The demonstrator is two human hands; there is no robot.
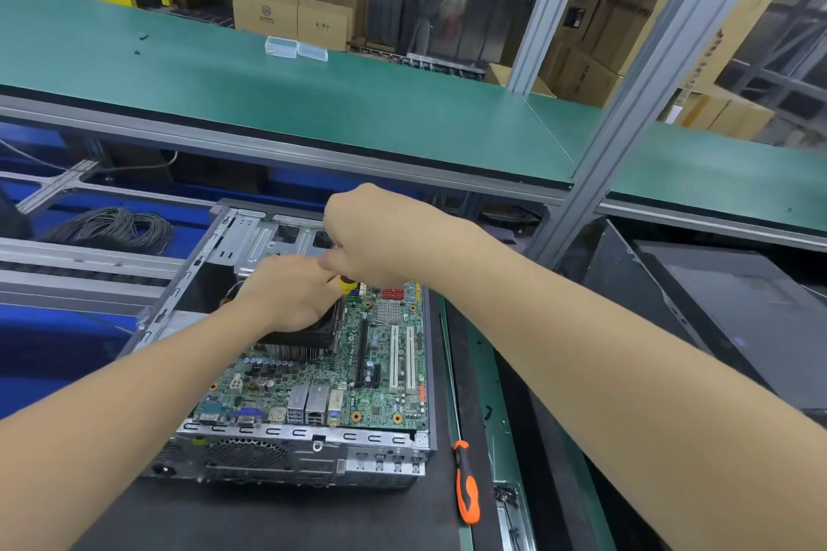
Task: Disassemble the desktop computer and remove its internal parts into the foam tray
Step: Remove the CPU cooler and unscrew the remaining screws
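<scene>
Yellow-handled driver (347,283) in R hand (380,237)

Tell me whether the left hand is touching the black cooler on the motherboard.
Touching. The head view shows the left hand resting on top of the cooler, with no gap visible between them.

We show two bare forearms, our left forearm (134,394) and our right forearm (604,349), uncovered from the picture's edge to the wrists, and our left hand (286,295) and right hand (380,233) are equally bare, knuckles uncovered.
</scene>
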